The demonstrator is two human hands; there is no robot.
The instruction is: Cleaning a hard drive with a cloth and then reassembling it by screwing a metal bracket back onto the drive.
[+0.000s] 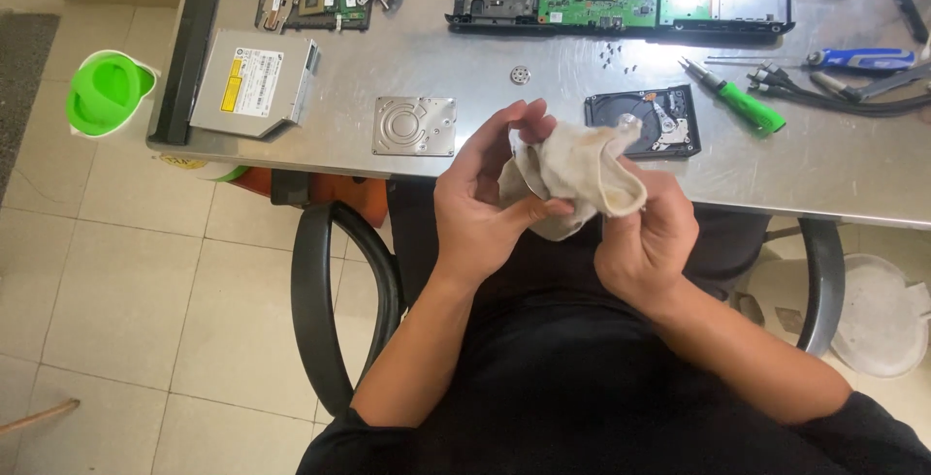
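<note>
Left hand (480, 208): fingers half curled, thumb pinching a pale cloth (582, 170) with a thin shiny disc (529, 184) edge showing inside it; we cannot tell how much of the disc it grips. Right hand (648, 237): closed around the other end of the cloth, bunched over its fingers.

Position: both held just off the near edge of the steel table (543, 131), above our lap.

Step, as we judge it: wiping the disc. What comes next calls for a light grip on the disc's rim and a steady turn.

Nearby on the table: open hard drive (648, 124) just beyond the right hand; square metal cover plate (415, 126) left of it; small round ring (521, 74); green screwdriver (742, 99).

Room: bare steel lies between plate and drive; chair arms (315, 291) hem us in on both sides.
</note>
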